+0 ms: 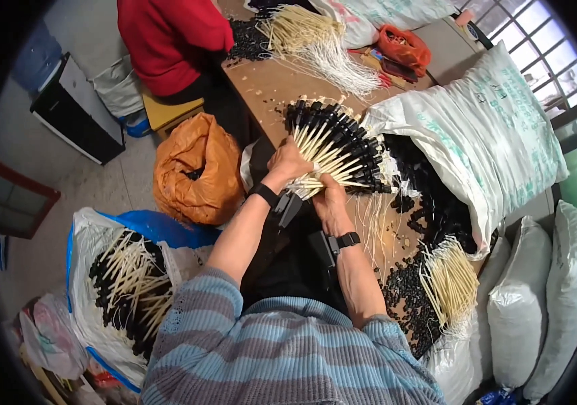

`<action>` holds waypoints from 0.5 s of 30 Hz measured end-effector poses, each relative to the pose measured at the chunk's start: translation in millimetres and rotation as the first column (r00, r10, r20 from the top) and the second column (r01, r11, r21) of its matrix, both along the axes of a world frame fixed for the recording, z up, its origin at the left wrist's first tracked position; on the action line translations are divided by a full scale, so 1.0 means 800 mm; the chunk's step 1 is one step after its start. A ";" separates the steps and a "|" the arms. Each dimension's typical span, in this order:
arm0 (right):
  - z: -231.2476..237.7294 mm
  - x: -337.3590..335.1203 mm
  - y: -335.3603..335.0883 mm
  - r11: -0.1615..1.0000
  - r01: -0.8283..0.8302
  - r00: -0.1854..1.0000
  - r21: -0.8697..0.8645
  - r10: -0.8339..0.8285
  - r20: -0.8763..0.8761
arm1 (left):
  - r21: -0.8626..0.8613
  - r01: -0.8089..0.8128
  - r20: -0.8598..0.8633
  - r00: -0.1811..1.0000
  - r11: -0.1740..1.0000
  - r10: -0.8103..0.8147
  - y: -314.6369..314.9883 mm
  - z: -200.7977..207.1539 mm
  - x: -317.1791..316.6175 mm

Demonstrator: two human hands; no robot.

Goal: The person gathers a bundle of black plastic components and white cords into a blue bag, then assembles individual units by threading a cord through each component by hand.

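Both hands hold a fanned bundle of cream sleeved wires with black plastic ends [342,138], over the near edge of the wooden table [261,84]. My left hand [288,164] wraps round the gathered lower ends from the left. My right hand [331,199] grips the same bundle from the right, its thumb against the wires. The black ends spread outward, away from me. Loose black plastic pieces [403,283] lie on the table near my right forearm, beside a stack of plain cream wires [451,283].
A white woven sack [484,135] spills black parts onto the table at right. Full white sacks [517,317] stand beyond. An orange bag [197,169] and a sack of finished-looking wires [82,270] sit at left. A person in a red top [170,40] sits across, near another wire pile [305,30].
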State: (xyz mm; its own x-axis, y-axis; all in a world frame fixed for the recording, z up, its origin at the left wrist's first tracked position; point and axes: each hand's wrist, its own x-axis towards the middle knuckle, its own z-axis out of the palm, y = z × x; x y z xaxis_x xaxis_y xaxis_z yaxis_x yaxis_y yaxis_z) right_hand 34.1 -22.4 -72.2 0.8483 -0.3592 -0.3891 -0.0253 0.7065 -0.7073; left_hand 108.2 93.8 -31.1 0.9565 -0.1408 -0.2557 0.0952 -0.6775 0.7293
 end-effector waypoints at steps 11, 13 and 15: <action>0.069 0.018 0.016 0.973 -0.214 0.973 0.082 0.206 0.100 | -0.634 0.050 -0.074 0.989 0.772 -0.125 0.022 0.062 -0.011; 0.107 0.022 0.035 0.957 -0.288 0.934 -0.029 0.287 0.211 | -0.622 0.000 -0.078 0.995 0.783 -0.063 0.044 0.099 -0.013; 0.154 0.013 0.064 0.944 -0.328 0.908 -0.022 0.322 0.267 | -0.696 0.052 0.065 0.998 0.716 -0.009 0.079 0.125 -0.024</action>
State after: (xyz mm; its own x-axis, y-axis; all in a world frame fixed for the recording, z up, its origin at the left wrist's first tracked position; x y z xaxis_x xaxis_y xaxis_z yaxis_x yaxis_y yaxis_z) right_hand 44.2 29.2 50.9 0.9893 -0.0400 -0.1403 -0.0712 0.7069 -0.7037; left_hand 89.2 157.1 68.7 0.9573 -0.2881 -0.0221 0.0301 0.0234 0.9993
